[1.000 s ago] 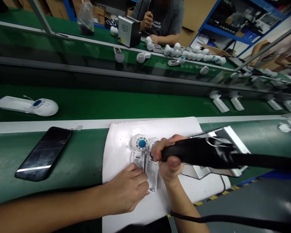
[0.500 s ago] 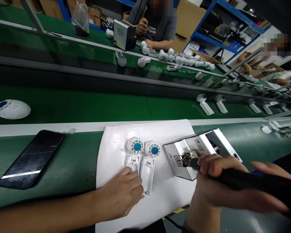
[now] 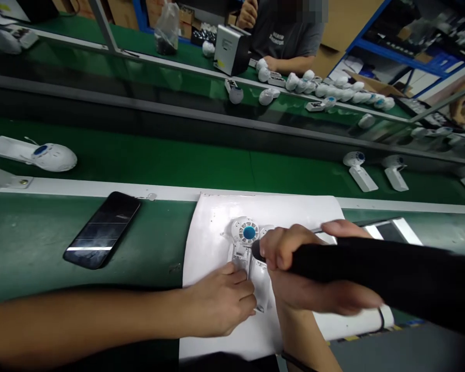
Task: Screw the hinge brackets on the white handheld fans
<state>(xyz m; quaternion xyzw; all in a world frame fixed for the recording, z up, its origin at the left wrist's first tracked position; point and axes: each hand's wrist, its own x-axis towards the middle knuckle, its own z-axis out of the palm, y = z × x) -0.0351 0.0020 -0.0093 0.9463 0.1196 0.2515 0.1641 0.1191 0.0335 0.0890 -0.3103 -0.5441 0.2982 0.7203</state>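
Observation:
My left hand [image 3: 227, 302] is closed around the handle of a white handheld fan housing [image 3: 237, 228], which has a round slotted head and a blue centre. A second white fan housing [image 3: 260, 292] lies right beside it, its head mostly behind my right hand. My right hand [image 3: 290, 271] grips a thick black electric screwdriver [image 3: 372, 266]. The screwdriver's front end is at the top of the first housing's handle. Whether its bit touches the housing, I cannot tell. Both housings lie on a white sheet [image 3: 211, 227].
Behind my right hand, the screw feeder [image 3: 406, 227] shows only in part. A phone [image 3: 103, 232] lies on the left of the bench. More fan parts [image 3: 58, 157] lie on the green conveyor [image 3: 201, 163]. Across it sits a person [image 3: 290, 41] beside a metal box [image 3: 230, 49].
My right hand has brought the screwdriver left from the screw feeder to the housing under my left hand. The view has shifted, so the bench things appear further right.

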